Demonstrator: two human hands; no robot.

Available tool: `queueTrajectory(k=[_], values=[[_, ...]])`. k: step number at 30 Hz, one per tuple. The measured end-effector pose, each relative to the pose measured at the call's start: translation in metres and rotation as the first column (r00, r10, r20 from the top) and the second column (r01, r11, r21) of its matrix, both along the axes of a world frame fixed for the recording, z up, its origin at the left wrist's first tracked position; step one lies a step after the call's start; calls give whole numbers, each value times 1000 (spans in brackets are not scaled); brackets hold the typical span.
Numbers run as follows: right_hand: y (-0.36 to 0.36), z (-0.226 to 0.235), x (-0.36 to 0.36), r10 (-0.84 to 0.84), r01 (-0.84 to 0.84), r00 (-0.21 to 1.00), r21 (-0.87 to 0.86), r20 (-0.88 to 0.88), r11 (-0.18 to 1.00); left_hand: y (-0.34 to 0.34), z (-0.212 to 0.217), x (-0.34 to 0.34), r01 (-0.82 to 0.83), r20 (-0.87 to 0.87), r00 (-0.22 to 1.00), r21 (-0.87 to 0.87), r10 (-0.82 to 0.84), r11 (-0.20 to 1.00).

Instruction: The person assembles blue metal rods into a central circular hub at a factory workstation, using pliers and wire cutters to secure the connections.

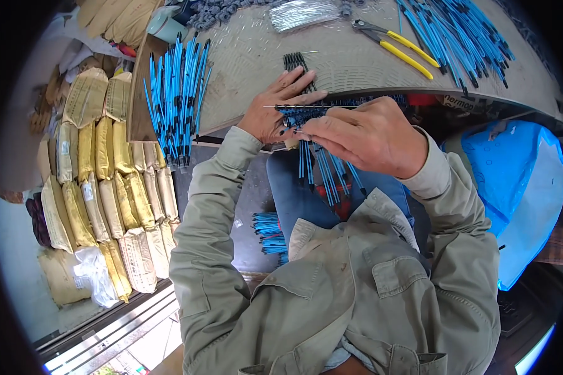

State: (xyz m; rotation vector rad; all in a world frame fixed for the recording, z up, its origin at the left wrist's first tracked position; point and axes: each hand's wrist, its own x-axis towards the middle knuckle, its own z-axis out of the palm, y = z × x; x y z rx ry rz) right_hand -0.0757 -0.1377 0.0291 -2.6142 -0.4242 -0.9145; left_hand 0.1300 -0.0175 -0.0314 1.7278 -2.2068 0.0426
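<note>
My left hand [273,107] grips a row of blue rods with black tips [319,164] at the edge of a grey patterned table [256,62]; the rods hang down over my lap. My right hand [369,134] is closed over the same row from the right, pinching a thin metal wire [306,107] that runs across the black tips. A few black-tipped rods [296,62] stick up on the table beyond my left hand.
A bundle of blue rods [176,94] lies at the table's left edge and a larger pile [456,31] at the far right. Yellow-handled pliers [397,47] and a silver wire bundle [300,12] lie at the back. Stacked sacks [100,175] at left, blue plastic bag [519,175] at right.
</note>
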Motion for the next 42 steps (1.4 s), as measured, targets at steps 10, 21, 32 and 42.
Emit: queueTrajectory(k=[10, 21, 32, 42], values=[[0, 2, -4, -26, 27, 999, -20, 33, 999, 0, 1, 1, -5, -18, 1000, 16, 5, 1000], [7, 4, -3, -46, 48, 998, -32, 44, 998, 0, 0, -1, -36, -10, 999, 5, 36, 999], [12, 6, 4, -10, 15, 997, -64, 83, 998, 1, -4, 2, -33, 10, 999, -38, 33, 999], [18, 8, 5, -36, 43, 996, -90, 77, 995, 1, -8, 4, -11, -16, 1000, -75, 10, 997]])
